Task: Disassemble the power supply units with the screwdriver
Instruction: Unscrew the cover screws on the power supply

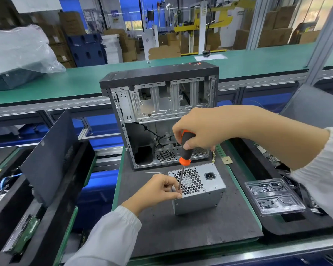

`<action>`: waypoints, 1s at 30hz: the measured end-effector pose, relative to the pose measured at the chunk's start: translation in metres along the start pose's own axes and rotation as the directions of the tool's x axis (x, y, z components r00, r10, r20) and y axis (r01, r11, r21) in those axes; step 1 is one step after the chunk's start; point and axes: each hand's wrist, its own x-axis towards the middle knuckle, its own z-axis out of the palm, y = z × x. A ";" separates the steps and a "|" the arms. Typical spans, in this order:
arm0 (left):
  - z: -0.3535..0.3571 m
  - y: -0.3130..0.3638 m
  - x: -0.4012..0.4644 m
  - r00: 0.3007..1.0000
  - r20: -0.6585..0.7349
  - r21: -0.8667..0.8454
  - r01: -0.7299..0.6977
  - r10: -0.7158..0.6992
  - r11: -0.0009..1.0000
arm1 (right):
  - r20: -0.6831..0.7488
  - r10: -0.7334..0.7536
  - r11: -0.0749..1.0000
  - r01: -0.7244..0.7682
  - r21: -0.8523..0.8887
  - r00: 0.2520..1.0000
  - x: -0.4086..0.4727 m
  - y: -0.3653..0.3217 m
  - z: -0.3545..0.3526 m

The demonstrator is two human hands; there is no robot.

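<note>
- Screwdriver (185, 152) near upright, long axis top-to-bottom, tip down at the near-left corner of the PSU (198, 189) grille – right below the grip.
- Right hand (204, 129) wrapped tight round the black-orange handle, from above.
- Left hand (160, 189) nearer the tip – fingers pinching at that corner by the shaft; whether a screw is held, can't tell.
- PSU sits on the dark mat (181, 233), just in front of the open case (161, 116).
- Count: one screwdriver, one PSU, one case, one clear tray (273, 196) to the right.
</note>
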 end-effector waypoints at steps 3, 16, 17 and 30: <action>0.000 0.002 0.001 1.000 0.004 0.045 -0.015 0.015 0.999 | -0.012 0.026 1.000 -0.026 0.008 1.000 -0.004 0.004 -0.002; 0.006 0.012 0.003 0.999 0.005 0.515 0.025 -0.032 0.857 | -0.137 0.141 0.981 -0.157 -0.110 0.980 -0.012 0.033 0.010; 0.006 0.013 0.004 1.000 -0.009 0.474 0.029 -0.028 0.880 | -0.144 0.148 0.981 -0.164 -0.107 0.979 -0.011 0.036 0.012; 0.006 0.043 0.045 0.918 0.107 -0.756 0.325 -0.382 0.568 | -0.147 0.214 0.974 -0.223 -0.044 0.966 -0.012 0.058 0.024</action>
